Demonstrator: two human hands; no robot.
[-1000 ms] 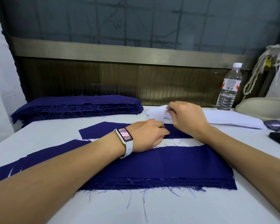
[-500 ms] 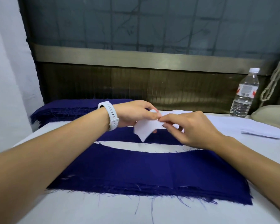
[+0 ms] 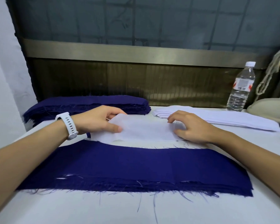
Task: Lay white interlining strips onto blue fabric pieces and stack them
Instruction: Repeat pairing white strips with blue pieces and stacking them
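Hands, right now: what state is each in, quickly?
Left hand: pinches the left end of the white interlining strip.
Right hand: open, fingertips resting on the strip's right end, gripping nothing.

No text can be read. A label is carried on the water bottle at the far right of the table — red and white patches round a grey block — but its print is too small and blurred to be made out. The white wristwatch is seen from its strap side only.
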